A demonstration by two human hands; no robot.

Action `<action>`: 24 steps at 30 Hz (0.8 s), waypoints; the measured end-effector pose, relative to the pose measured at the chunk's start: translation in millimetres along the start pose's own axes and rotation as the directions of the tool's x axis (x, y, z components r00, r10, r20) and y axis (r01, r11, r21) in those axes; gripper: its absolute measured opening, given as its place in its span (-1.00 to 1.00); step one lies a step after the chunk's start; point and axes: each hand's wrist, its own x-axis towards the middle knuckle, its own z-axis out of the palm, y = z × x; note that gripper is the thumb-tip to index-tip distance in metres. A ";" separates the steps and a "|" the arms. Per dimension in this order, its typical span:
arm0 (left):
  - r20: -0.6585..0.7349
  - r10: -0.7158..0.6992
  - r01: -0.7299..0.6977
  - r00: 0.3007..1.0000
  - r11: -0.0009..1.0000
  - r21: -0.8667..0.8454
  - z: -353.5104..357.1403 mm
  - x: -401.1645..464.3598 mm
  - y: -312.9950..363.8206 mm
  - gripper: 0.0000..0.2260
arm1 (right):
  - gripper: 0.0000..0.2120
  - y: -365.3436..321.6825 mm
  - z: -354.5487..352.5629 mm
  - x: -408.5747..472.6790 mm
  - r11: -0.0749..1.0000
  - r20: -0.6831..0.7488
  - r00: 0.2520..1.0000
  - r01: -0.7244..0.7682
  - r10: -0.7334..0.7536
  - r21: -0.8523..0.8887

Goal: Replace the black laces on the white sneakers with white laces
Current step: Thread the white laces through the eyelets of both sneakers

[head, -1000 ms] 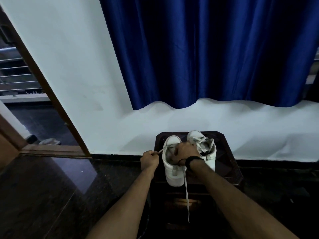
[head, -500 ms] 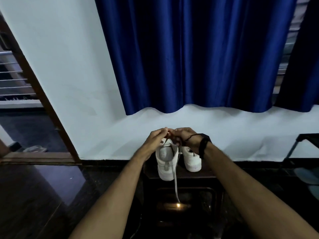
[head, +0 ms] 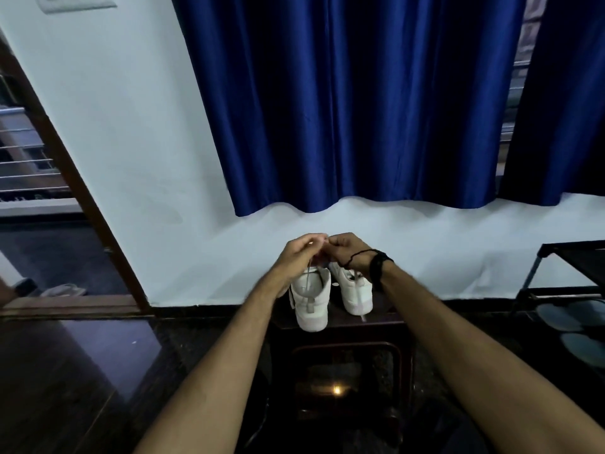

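Though dimly lit, white sneakers (head: 310, 298).

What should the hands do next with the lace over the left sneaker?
Probably draw the white lace taut. Both the left hand and right hand pinch it together above the left sneaker, and it runs down into the shoe.

Deep blue curtain (head: 353, 103) hanging over a pale white wall (head: 131, 132), second curtain panel (head: 563, 103) right of it, brown door frame (head: 75, 191) to its left, dark glossy floor (head: 72, 371) below, black rack (head: 569, 273) lower right, dim light.
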 end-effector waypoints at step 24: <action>0.026 -0.196 0.195 0.980 0.979 0.051 8.3 16.1 -40.0 -0.82 | -0.94 47.7 9.6 10.6 0.907 -0.282 0.938 0.069 -0.200 -0.414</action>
